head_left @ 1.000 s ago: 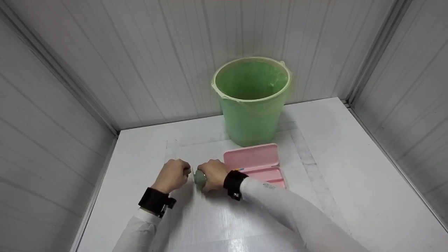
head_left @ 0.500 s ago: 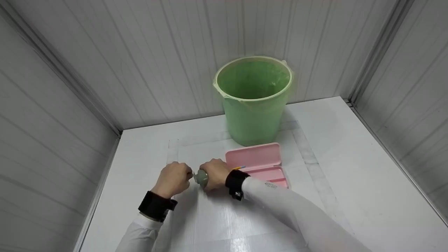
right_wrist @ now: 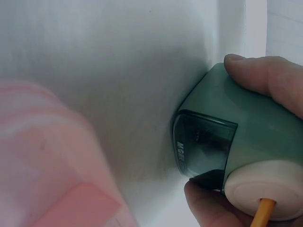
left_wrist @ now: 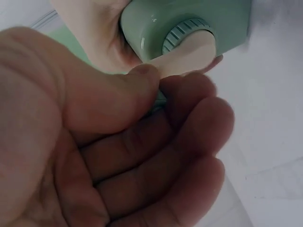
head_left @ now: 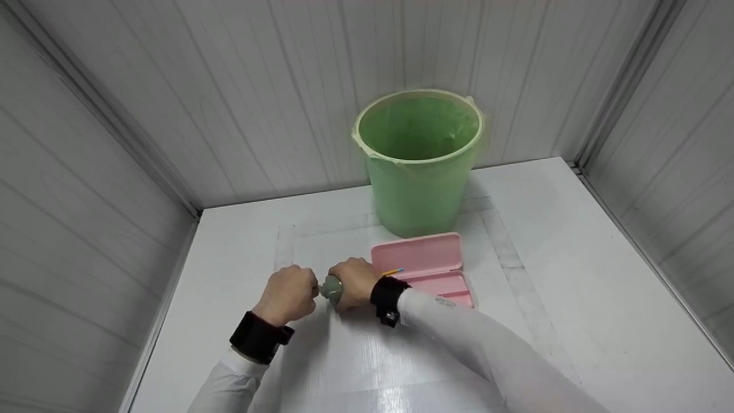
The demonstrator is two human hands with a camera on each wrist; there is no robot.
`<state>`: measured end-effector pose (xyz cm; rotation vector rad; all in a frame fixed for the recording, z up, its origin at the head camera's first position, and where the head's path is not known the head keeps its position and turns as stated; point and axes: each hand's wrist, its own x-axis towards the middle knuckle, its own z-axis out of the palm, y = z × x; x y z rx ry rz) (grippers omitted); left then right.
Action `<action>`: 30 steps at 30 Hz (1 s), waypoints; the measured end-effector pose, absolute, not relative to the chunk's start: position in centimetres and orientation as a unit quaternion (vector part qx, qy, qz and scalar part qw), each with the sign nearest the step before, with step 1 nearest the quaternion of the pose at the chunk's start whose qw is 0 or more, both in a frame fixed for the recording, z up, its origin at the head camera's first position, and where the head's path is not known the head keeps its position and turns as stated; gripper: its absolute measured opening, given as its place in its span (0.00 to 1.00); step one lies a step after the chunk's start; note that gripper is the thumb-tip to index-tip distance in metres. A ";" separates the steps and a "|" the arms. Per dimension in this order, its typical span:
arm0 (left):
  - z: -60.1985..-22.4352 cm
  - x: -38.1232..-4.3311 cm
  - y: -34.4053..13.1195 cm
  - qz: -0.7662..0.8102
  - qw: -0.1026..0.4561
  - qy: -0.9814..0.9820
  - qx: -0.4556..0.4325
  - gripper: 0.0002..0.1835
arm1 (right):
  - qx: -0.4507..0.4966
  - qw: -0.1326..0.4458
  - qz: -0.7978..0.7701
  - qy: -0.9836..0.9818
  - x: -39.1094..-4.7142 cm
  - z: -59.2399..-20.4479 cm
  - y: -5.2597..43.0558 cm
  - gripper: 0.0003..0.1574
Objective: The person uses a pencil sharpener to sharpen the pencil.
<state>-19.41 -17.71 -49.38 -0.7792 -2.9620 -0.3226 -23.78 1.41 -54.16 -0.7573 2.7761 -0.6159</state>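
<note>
Nearest, two white sleeves (head_left: 481,344) run up to black wristbands (head_left: 387,298). The left hand (head_left: 288,293) pinches the end of a pale beige plastic crank (left_wrist: 191,54) between thumb and forefinger, the other fingers curled below. The right hand (head_left: 356,281) grips the muted-green, rounded plastic pencil sharpener (head_left: 332,291) round its body, which sits between the two hands over the white desk (head_left: 579,275); whether its base rests there I cannot tell.

What looks done: a slim orange pencil with a blue end (head_left: 393,272) is in the hole of the sharpener's pale round face (right_wrist: 248,182), and the crank is in hand. Sharpening therefore seems under way, though a single moment does not show how many turns have been made. The pencil's point is hidden, and I cannot make out shavings in the dark see-through drawer (right_wrist: 201,146).

What seems left: finishing the point and drawing the pencil out.

Just beyond the right wrist, the pink plastic pencil case (head_left: 421,255) lies open, partly covered by the arm. Behind it stands the pale-green plastic bucket (head_left: 418,198), near the grey panelled wall (head_left: 258,97).
</note>
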 end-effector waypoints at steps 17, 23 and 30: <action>-52.0 -18.0 -16.8 -0.107 -0.016 -0.963 -0.248 0.21 | -0.255 0.091 -0.208 0.940 -24.2 -54.8 1.5 0.24; -53.7 -19.1 -17.3 -0.147 -0.042 -0.960 -0.236 0.14 | -0.254 0.092 -0.201 0.942 -24.2 -54.9 1.4 0.23; -54.2 -21.4 -17.8 -0.193 -0.118 -0.946 -0.231 0.21 | -0.258 0.093 -0.201 0.941 -24.6 -55.0 1.5 0.24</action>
